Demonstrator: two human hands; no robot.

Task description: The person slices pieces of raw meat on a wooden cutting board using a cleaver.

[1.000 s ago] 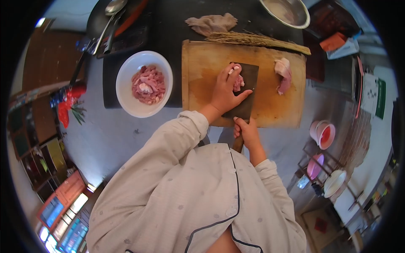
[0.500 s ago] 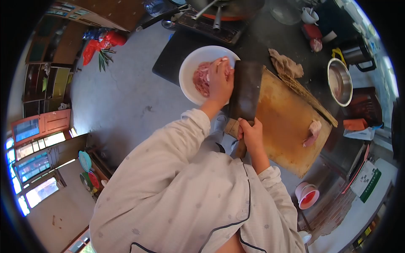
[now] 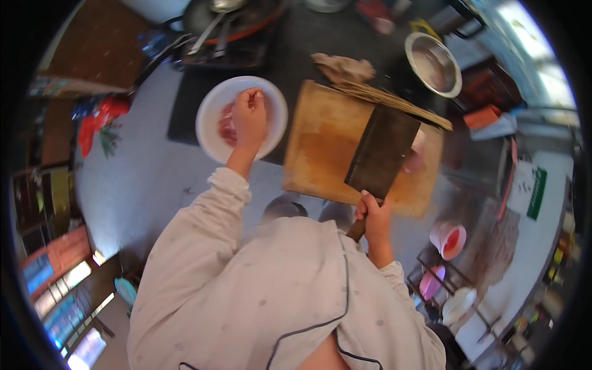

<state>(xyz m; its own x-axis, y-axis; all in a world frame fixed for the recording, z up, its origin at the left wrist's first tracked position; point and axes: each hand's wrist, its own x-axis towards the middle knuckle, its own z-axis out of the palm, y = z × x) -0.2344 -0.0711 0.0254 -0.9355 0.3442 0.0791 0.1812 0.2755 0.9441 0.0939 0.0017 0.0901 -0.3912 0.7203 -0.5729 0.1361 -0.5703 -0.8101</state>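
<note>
The person's right hand (image 3: 374, 216) is closed around the handle of a broad, dark cleaver (image 3: 383, 151), just off the near edge of a wooden cutting board (image 3: 320, 139). The cleaver's blade slants over the right half of the board, its outer end close to the far edge; whether it touches the wood cannot be told. Toward the board's right edge, a piece of raw meat (image 3: 417, 154) shows beside the blade, partly hidden by it. The left hand (image 3: 250, 120) is over a white bowl (image 3: 207, 132), fingers curled; it cannot be told whether they hold anything. Cut raw meat (image 3: 227, 126) lies in the bowl, partly covered by that hand. The bowl is at the near left corner of the black countertop (image 3: 296, 43), left of the board's left edge, its near rim appearing beyond the countertop's near edge. A straw bundle (image 3: 394, 103) runs along the board's far edge, with a crumpled cloth (image 3: 344, 66) just behind its left end. Farther right on the countertop is a metal basin (image 3: 457, 80). Beyond the bowl, a wok (image 3: 262, 21) stands on a stove, with long-handled utensils (image 3: 208, 32) resting across its near rim.
</note>
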